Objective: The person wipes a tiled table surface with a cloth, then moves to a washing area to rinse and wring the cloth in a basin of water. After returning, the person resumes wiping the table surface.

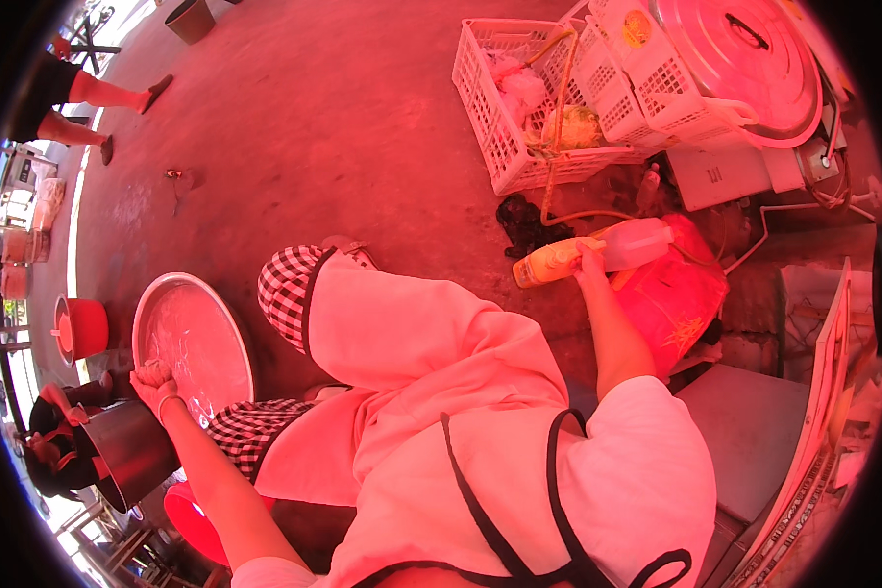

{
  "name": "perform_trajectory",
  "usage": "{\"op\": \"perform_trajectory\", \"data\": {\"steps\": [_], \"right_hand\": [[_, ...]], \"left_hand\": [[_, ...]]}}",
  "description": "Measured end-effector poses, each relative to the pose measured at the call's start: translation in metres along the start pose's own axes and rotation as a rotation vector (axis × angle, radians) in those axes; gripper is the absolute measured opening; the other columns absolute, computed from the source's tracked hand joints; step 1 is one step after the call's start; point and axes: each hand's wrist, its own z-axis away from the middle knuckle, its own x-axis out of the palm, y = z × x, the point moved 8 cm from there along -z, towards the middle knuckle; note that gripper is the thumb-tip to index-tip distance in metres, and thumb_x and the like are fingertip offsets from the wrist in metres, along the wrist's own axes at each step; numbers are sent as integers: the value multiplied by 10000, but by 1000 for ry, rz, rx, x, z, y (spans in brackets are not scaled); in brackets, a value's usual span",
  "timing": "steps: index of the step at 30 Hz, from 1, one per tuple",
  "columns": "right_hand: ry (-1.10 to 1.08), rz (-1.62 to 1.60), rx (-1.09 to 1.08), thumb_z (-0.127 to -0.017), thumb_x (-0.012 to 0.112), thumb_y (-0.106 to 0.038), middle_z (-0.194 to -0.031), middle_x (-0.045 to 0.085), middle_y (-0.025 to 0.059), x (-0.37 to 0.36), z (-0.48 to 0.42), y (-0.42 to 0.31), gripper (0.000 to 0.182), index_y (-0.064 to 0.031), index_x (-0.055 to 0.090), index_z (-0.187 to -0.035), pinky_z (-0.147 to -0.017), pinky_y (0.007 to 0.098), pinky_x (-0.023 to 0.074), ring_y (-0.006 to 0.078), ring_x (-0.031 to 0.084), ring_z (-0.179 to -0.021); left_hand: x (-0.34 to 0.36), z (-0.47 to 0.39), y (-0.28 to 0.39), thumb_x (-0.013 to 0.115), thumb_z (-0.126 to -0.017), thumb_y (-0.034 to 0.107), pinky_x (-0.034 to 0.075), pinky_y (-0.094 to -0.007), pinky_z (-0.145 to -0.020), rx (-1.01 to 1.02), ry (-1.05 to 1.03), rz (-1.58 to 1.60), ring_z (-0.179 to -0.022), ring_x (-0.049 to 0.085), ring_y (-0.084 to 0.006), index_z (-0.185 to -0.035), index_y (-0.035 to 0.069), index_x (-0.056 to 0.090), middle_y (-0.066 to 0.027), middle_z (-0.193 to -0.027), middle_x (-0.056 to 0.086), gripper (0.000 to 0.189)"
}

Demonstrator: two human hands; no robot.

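Note:
My left hand holds a scouring ball at the rim of a wide, round basin, which has shiny wet streaks inside. On the other side, my right hand grips a yellow plastic bottle, tilted nearly flat. A translucent plastic jug lies right behind that hand, and whether the fingers touch it I cannot tell. Under the jug is a bright red bag. My apron-covered lap and checked sleeve-like covers are between the two hands.
Plastic crates and a large lidded pot stand at upper right, with a hose over them. At left, a co-worker is beside a big metal pot. A red bucket stands beyond the basin. Another person's legs show upper left.

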Motion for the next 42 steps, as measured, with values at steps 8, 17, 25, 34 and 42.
{"op": "perform_trajectory", "data": {"steps": [8,17,25,34,42], "right_hand": [[-110,-32,14,-873,769,-307,-774,549,13,66,71,-12,255,-137,607,-971,-617,318,523,157,552,-654],[-322,-522,418,-798,792,-534,-1094,577,158,93,141,53,680,14,520,-1094,-829,405,574,275,603,-991],[-294,-703,312,-952,656,-425,-1091,645,126,102,130,56,408,-43,591,-1079,-855,431,576,272,645,-1026],[-388,-508,174,-969,660,-338,-921,640,71,92,116,57,331,-31,627,-1088,-855,391,588,235,655,-906],[-331,-186,157,-986,607,-410,-975,676,104,94,123,51,411,-31,634,-1143,-796,413,610,258,689,-894]], "left_hand": [[9,24,27,524,-961,291,172,-296,-447,83,11,21,-408,155,-131,-581,179,208,19,-528,159,507],[10,10,20,491,-966,309,160,-304,-454,66,-54,20,-423,158,-123,-579,172,208,16,-537,151,499],[1,6,25,502,-954,330,150,-310,-459,35,-33,81,-421,154,-125,-574,174,214,15,-534,158,502],[-5,6,33,419,-976,371,175,-310,-446,28,-87,49,-414,144,-127,-585,203,175,30,-518,133,491],[-4,-1,30,507,-951,339,156,-307,-467,29,-128,85,-421,138,-128,-576,180,201,17,-533,142,510]]}}
